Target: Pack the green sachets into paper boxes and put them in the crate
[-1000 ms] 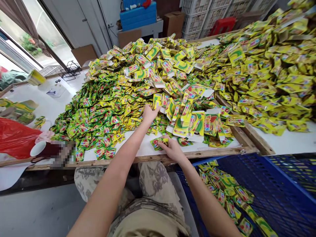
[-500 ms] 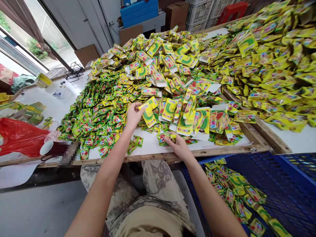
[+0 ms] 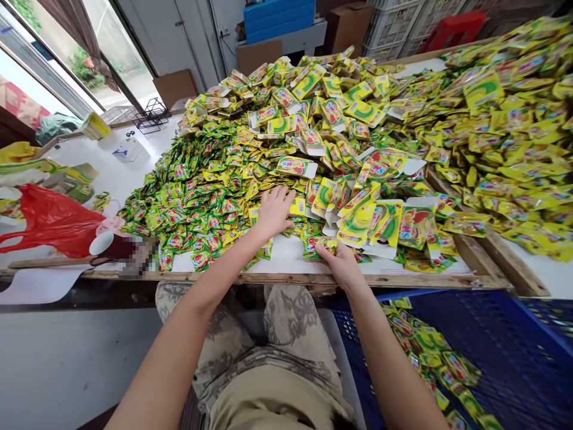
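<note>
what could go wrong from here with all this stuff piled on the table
The green packaging in the right hand is close to the wooden front edge, so it might drop off if the grip loosens.
The left hand is spread over yellow cartons by the loose heap; a sweep could start a slide.
The dark mug near that edge might get knocked.

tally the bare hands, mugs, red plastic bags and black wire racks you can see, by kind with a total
hands: 2 (left hand, right hand)
mug: 1
red plastic bag: 1
black wire rack: 1
total: 5
</note>
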A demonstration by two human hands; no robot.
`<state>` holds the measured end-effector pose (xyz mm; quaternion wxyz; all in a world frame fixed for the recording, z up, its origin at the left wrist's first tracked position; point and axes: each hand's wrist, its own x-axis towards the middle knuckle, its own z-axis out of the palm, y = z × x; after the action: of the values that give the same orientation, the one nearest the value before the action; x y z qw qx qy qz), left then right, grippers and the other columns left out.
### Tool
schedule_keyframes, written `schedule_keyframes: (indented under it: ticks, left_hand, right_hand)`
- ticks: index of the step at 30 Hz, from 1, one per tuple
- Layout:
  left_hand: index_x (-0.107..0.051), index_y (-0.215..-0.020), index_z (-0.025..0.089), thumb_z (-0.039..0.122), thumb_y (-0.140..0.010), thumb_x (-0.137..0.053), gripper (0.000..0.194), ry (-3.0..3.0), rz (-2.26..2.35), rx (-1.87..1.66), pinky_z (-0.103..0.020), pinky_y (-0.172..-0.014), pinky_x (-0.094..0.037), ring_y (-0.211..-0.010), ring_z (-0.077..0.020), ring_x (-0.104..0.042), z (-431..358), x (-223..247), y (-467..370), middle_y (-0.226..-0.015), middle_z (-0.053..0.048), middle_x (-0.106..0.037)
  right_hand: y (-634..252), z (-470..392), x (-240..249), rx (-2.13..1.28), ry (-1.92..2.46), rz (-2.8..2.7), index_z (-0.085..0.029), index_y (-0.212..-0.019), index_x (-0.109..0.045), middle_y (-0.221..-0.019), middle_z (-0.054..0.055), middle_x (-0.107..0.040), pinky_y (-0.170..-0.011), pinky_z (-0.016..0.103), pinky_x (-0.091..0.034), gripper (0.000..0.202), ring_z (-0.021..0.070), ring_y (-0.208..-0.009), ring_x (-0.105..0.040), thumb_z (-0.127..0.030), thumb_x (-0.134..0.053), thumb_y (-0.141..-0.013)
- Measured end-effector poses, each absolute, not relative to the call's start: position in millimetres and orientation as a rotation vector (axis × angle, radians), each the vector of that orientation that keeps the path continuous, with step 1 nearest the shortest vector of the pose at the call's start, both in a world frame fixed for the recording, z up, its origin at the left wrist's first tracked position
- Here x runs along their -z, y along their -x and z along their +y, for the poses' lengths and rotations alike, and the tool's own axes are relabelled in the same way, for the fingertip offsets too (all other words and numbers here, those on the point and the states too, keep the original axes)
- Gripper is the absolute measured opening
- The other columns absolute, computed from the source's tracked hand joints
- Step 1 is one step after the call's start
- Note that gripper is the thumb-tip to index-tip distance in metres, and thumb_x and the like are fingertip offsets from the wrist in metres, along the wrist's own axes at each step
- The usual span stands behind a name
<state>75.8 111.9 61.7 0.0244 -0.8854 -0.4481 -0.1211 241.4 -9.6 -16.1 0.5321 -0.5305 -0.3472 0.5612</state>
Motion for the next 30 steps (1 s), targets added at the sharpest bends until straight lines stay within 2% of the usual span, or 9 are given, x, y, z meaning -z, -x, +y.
schedule_keyframes:
  ticks: [2, 4, 6, 9, 11, 15, 22, 27, 30]
  left_hand:
    - [-0.058, -0.117, 0.014, 0.035, -0.069, -0.074, 0.055, 2.774, -1.423, 0.256, -0.048, -0.102, -0.032, -0.118, -0.0331, -0.046, 122.0, -62.4, -89.2, -0.115, -0.015, -0.060]
    - [-0.062, -0.112, 0.014, 0.039, -0.071, -0.072, 0.049, 2.770, -1.529, 0.394, -0.048, -0.099, -0.035, -0.113, -0.0333, -0.049, 126.9, -65.2, -92.8, -0.109, -0.015, -0.061]
    - [-0.058, -0.118, 0.017, 0.043, -0.072, -0.070, 0.055, 2.774, -1.671, 0.796, -0.048, -0.098, -0.037, -0.113, -0.0319, -0.050, 121.0, -69.5, -86.6, -0.112, -0.014, -0.059]
    - [-0.044, -0.133, 0.025, 0.049, -0.075, -0.065, 0.066, 2.850, -1.923, 1.672, -0.040, -0.090, -0.047, -0.103, -0.0243, -0.059, 89.7, -73.5, -65.5, -0.115, -0.010, -0.058]
    - [-0.036, -0.138, 0.029, 0.052, -0.076, -0.062, 0.071, 2.853, -2.104, 2.185, -0.039, -0.085, -0.051, -0.099, -0.0232, -0.063, 59.3, -71.3, -50.7, -0.117, -0.009, -0.058]
    - [-0.041, -0.133, 0.031, 0.049, -0.066, -0.072, 0.076, 2.486, -2.355, 2.818, -0.039, -0.087, -0.053, -0.110, -0.0264, -0.061, 4.6, -54.4, -33.9, -0.120, -0.009, -0.058]
    - [-0.042, -0.122, 0.037, 0.032, -0.058, -0.081, 0.075, 2.061, -2.437, 3.073, -0.040, -0.092, -0.053, -0.115, -0.0236, -0.058, -24.3, -30.5, -18.9, -0.130, -0.003, -0.055]
    - [-0.047, -0.111, 0.033, 0.026, -0.055, -0.083, 0.068, 1.976, -2.408, 3.124, -0.034, -0.089, -0.053, -0.104, -0.0197, -0.061, -34.1, -32.2, -15.0, -0.121, -0.002, -0.057]
    - [-0.050, -0.105, 0.029, 0.024, -0.060, -0.079, 0.054, 2.089, -2.309, 3.155, -0.033, -0.093, -0.049, -0.106, -0.0189, -0.061, -39.2, -31.6, -13.7, -0.117, -0.001, -0.059]
  right_hand:
    - [-242.1, -10.3, 19.4, -1.310, 1.280, -0.838, -0.023, -0.093, -0.061, -0.091, 0.002, -0.069, -0.076, 0.035, -0.053, 0.039, 0.0193, -0.079, -0.064, -0.048, -0.076, -0.067]
    - [-244.0, -11.1, 21.9, -1.288, 1.283, -0.868, -0.022, -0.094, -0.061, -0.092, 0.002, -0.069, -0.078, 0.034, -0.053, 0.039, 0.0189, -0.081, -0.064, -0.047, -0.075, -0.068]
    - [-246.1, -11.3, 22.9, -1.302, 1.261, -0.867, -0.022, -0.096, -0.061, -0.092, 0.002, -0.069, -0.079, 0.033, -0.053, 0.039, 0.0181, -0.082, -0.063, -0.046, -0.074, -0.069]
    - [-246.8, -11.3, 21.3, -1.329, 1.222, -0.816, -0.022, -0.097, -0.060, -0.087, 0.000, -0.067, -0.076, 0.031, -0.053, 0.038, 0.0165, -0.078, -0.062, -0.043, -0.075, -0.069]
    - [-243.3, -12.8, 18.8, -1.327, 1.203, -0.746, -0.022, -0.096, -0.059, -0.086, 0.000, -0.066, -0.070, 0.031, -0.054, 0.039, 0.0169, -0.077, -0.062, -0.043, -0.076, -0.068]
    - [-226.3, -21.8, 11.6, -1.316, 1.198, -0.700, -0.023, -0.098, -0.056, -0.093, 0.003, -0.065, -0.063, 0.033, -0.055, 0.039, 0.0197, -0.080, -0.063, -0.046, -0.072, -0.071]
    - [-207.3, -26.9, -11.5, -0.890, 1.413, -0.951, -0.020, -0.096, -0.058, -0.084, 0.004, -0.065, -0.067, 0.032, -0.050, 0.033, 0.0182, -0.072, -0.059, -0.048, -0.064, -0.078]
    - [-198.3, -27.2, -23.6, -0.819, 1.569, -1.346, -0.021, -0.099, -0.060, -0.067, 0.003, -0.064, -0.054, 0.030, -0.041, 0.031, 0.0180, -0.055, -0.053, -0.047, -0.058, -0.082]
    - [-196.5, -27.3, -30.7, -0.758, 1.612, -1.549, -0.020, -0.101, -0.061, -0.060, 0.001, -0.060, -0.052, 0.031, -0.038, 0.029, 0.0173, -0.047, -0.049, -0.043, -0.056, -0.084]
